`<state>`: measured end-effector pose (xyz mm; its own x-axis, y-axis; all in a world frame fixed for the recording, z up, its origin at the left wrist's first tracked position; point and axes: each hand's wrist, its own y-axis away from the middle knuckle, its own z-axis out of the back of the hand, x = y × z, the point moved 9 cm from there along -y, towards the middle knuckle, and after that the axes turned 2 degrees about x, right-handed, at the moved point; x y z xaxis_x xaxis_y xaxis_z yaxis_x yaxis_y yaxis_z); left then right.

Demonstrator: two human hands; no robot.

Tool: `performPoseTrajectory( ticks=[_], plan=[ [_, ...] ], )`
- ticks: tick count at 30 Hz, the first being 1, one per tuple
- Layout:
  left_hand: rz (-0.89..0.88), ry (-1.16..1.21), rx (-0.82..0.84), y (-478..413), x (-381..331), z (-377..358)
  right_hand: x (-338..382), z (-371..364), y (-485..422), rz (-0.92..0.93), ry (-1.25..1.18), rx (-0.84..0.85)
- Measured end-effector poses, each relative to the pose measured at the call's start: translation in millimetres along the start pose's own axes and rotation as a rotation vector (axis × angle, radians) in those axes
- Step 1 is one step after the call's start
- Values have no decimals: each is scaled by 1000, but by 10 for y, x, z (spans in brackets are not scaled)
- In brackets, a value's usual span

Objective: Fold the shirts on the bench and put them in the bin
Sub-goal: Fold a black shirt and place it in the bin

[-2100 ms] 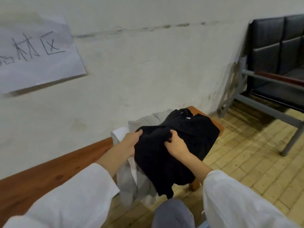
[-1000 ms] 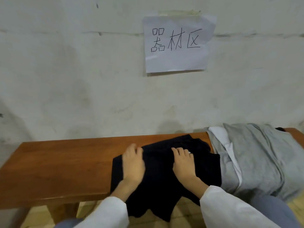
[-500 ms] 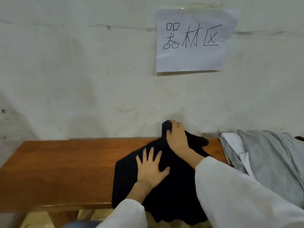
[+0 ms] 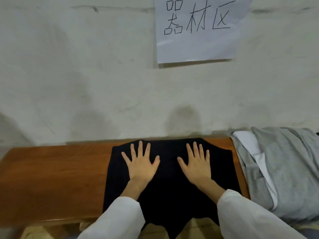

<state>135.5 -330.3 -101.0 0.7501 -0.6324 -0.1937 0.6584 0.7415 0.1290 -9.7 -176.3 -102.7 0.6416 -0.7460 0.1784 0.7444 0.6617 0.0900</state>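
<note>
A black shirt (image 4: 169, 190) lies spread flat across the brown wooden bench (image 4: 51, 178), its lower edge hanging over the front. My left hand (image 4: 140, 163) presses flat on the shirt's left half, fingers straight and spread. On the right half my right hand (image 4: 196, 163) lies flat in the same way. To the right, a grey shirt (image 4: 284, 169) is piled over a white one (image 4: 246, 140) on the bench. No bin is in view.
A pale plaster wall rises directly behind the bench, with a handwritten paper sign (image 4: 198, 30) taped to it. The bench's left part is bare wood. Light wooden floor (image 4: 34, 233) shows below the front edge.
The black shirt was carried left from the pile and laid on the bench. My right hand let go of its far edge, and both palms now press flat on it.
</note>
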Motion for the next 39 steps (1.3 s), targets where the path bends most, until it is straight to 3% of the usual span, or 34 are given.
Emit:
performPoseTrajectory(
  ticks=[4, 7, 10, 13, 17, 23, 30, 36, 39],
  plan=[
    [2, -17, 51, -113, -3, -3, 200, 164, -51, 182, -254, -144],
    [28, 65, 8, -78, 52, 149, 57, 335, 78, 174, -416, -262],
    [68, 119, -167, 125, 312, 287, -261, 294, 259, 51, -299, -286],
    [56, 37, -106, 323, 505, 117, -510, 150, 425, -62, -74, -148],
    [48, -38, -22, 386, 605, 64, -566, 79, 474, 42, -22, 43],
    [104, -22, -27, 481, 785, 109, -880, 450, 606, -47, -345, -273],
    [90, -28, -7, 421, 856, 119, -960, 316, 280, 72, -184, -47],
    [85, -63, -64, 477, 623, 106, -741, 146, 403, 14, -83, 5],
    [84, -60, -71, 496, 646, 71, -637, 48, 562, 144, 13, 4]
  ],
)
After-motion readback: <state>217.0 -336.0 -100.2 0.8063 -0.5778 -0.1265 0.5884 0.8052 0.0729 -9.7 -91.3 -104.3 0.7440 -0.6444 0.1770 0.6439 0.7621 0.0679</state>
